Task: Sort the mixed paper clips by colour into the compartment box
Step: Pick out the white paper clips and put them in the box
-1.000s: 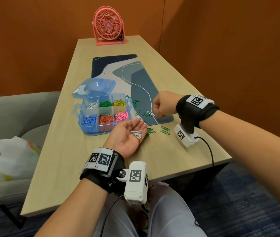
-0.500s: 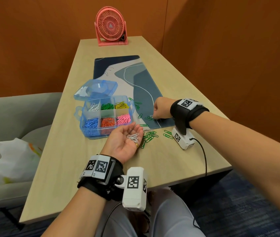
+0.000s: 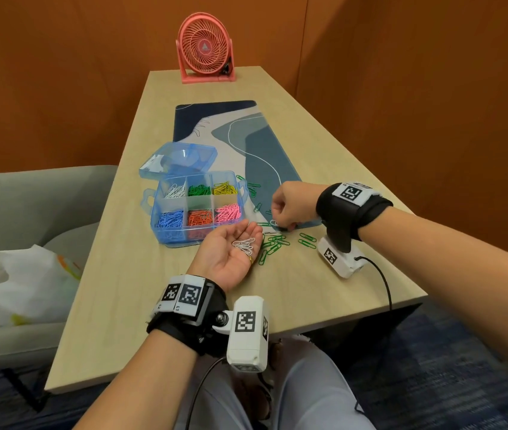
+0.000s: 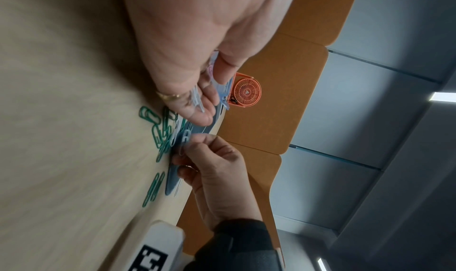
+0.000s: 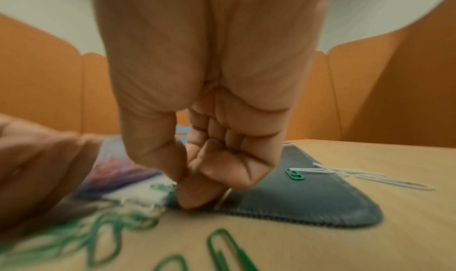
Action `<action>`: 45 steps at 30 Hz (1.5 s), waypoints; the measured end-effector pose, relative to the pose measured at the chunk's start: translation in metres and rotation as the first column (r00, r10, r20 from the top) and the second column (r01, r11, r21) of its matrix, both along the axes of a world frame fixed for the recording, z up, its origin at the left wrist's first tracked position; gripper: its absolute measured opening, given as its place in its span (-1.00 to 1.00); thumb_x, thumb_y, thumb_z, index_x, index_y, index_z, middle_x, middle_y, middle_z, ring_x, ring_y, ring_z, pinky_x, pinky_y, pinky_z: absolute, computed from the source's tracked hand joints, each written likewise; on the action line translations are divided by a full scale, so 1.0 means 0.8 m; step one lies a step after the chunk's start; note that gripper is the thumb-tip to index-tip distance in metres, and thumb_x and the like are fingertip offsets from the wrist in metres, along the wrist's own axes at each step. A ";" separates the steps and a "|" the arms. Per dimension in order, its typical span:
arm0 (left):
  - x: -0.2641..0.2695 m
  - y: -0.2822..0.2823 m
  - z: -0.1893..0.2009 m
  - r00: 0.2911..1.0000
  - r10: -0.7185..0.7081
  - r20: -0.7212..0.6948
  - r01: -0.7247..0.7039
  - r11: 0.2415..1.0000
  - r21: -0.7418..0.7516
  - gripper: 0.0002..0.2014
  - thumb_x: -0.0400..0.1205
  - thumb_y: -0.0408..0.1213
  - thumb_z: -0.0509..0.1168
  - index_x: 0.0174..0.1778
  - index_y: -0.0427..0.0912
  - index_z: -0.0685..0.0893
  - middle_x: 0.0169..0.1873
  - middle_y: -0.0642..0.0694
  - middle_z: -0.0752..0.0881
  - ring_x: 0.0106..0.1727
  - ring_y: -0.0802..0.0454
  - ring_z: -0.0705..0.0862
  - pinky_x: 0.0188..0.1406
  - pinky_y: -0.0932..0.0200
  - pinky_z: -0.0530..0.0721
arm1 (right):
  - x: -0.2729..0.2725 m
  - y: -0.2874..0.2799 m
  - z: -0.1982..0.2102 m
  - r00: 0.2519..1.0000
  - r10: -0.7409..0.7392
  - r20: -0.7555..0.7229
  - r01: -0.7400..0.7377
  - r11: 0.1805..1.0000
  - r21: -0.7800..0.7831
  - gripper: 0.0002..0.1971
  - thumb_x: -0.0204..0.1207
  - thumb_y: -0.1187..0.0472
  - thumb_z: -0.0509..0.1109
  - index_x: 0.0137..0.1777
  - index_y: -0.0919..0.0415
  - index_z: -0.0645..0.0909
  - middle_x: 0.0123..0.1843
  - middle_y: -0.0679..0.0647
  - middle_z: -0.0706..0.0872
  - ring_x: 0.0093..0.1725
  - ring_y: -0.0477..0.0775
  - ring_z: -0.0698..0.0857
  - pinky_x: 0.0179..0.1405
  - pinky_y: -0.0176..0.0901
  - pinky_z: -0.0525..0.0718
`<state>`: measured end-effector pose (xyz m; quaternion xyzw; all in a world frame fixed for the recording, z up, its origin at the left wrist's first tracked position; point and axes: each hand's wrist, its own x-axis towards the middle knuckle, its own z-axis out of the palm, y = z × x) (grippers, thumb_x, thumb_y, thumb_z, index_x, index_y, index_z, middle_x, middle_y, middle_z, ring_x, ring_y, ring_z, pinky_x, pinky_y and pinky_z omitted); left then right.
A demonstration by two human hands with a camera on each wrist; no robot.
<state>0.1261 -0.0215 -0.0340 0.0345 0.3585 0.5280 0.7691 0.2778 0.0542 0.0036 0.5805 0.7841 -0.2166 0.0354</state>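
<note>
**Light wire clips, best taken one at a time**

The compartment box [image 3: 195, 206] stands open on the table [image 3: 116, 274], colours already parted; loose green clips [image 3: 274, 243] lie just beside it; the left hand [image 3: 231, 252] lies palm-up, fingers relaxed, cradling white clips [image 3: 244, 245]; the right hand [image 3: 289, 206] pinches a white clip [image 4: 184, 141] at the mat [image 3: 265, 169] edge. Judged: light, stiff, slippery, prone to tangle; pinch across the loop.

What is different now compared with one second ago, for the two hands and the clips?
The right hand went down from above the mat to its near edge and now pinches a white clip. The left hand stayed palm up, white clips lying on it. The compartment box and green clips did not move.
</note>
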 end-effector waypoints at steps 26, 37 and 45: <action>0.009 -0.004 0.006 0.998 -0.023 -0.053 0.024 1.000 0.012 -0.75 0.71 -0.41 0.02 -0.11 -0.41 0.57 -0.06 -0.29 0.62 0.14 -0.15 0.57 0.21 -0.01 0.55 | -0.005 -0.010 0.019 0.994 0.065 -0.090 -0.069 0.997 -0.038 -0.93 0.58 0.27 0.36 -0.13 0.16 0.63 -0.35 0.00 0.74 -0.46 -0.15 0.67 -0.39 -0.32 0.66; 0.037 0.004 0.013 0.996 -0.028 0.090 0.029 1.000 -0.006 -0.61 0.79 -0.27 -0.08 -0.01 -0.48 0.56 0.38 -0.33 0.52 0.44 -0.20 0.48 0.36 -0.07 0.44 | 0.034 0.018 0.051 0.991 -0.124 -0.041 0.126 0.990 0.064 -0.88 0.53 0.42 0.34 -0.06 0.33 0.72 -0.27 0.20 0.79 -0.41 0.01 0.72 -0.26 -0.18 0.76; 0.036 0.006 0.012 0.996 -0.072 0.056 0.072 0.997 0.005 -0.69 0.76 -0.38 -0.06 0.03 -0.45 0.56 -0.08 -0.31 0.62 0.38 -0.17 0.52 0.25 -0.04 0.51 | 0.073 0.054 0.014 0.942 -0.324 0.083 0.317 0.944 0.092 -0.81 0.53 0.36 0.40 0.12 0.31 0.71 0.06 0.24 0.74 -0.08 0.28 0.76 -0.05 0.09 0.80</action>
